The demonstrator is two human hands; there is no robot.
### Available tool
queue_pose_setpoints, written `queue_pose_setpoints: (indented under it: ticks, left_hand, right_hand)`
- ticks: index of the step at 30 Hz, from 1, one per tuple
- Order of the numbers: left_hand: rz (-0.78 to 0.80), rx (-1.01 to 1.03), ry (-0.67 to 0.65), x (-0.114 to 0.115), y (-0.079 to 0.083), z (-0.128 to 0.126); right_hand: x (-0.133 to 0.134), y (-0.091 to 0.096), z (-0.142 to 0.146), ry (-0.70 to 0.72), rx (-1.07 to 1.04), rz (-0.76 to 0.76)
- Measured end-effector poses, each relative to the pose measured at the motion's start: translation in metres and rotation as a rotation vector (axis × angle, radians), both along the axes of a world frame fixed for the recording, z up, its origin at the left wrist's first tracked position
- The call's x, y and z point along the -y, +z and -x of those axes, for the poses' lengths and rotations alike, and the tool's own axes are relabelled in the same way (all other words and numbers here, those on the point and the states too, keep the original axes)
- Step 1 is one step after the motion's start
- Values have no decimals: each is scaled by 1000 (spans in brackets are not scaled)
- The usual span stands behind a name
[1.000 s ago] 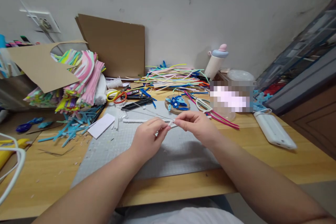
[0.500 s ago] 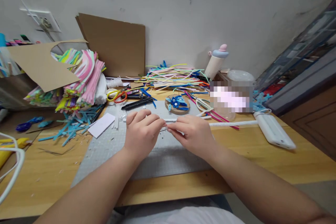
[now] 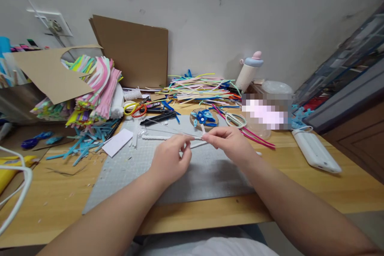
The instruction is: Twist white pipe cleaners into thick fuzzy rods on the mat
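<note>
My right hand (image 3: pixel 232 144) is closed in a pinch on a white pipe cleaner (image 3: pixel 203 129), whose short end sticks up above the fingertips. Just left of it, my left hand (image 3: pixel 172 158) has curled fingers, its index fingertip at a thin pale strand that runs to the right fingertips. Whether the left thumb grips that strand is hard to see. Another white pipe cleaner (image 3: pixel 154 137) lies behind my left hand on the grey cutting mat (image 3: pixel 192 186). Beyond my hands sits a round piece with a blue pipe-cleaner flower (image 3: pixel 204 117).
Scissors with pale handles (image 3: pixel 235 120) and orange-yellow scissors (image 3: pixel 135 109) lie behind the hands. Loose coloured pipe cleaners (image 3: pixel 201 88) are heaped by the wall, bundles (image 3: pixel 103 88) at left. A white power bank (image 3: pixel 316 150) lies right, a bottle (image 3: pixel 249 73) at the back.
My hands have shifted slightly right, and the left has turned, its fingers pointing right. A short white end now stands above the right fingertips; the long white length at right is gone from there.
</note>
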State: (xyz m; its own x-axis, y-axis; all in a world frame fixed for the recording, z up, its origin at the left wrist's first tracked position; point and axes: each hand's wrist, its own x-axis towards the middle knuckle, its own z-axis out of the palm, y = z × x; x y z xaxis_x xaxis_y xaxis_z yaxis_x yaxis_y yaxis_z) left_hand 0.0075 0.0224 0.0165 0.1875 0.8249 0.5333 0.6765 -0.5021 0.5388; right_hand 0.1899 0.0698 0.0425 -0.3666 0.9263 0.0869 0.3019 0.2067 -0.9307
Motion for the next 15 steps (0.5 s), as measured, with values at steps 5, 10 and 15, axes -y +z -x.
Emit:
queue_pose_setpoints:
  ticks: [5,10,15]
  left_hand:
    - [-104,209,-208,-10,-7,2]
    - [-142,166,-261,-6,-2,5]
    - [-114,168,-167,-7,-4,1]
  right_hand:
    - [2,0,-3,262,9,199]
    - [2,-3,-3,399,-26,275]
    - [1,-3,-2,352,-113,255]
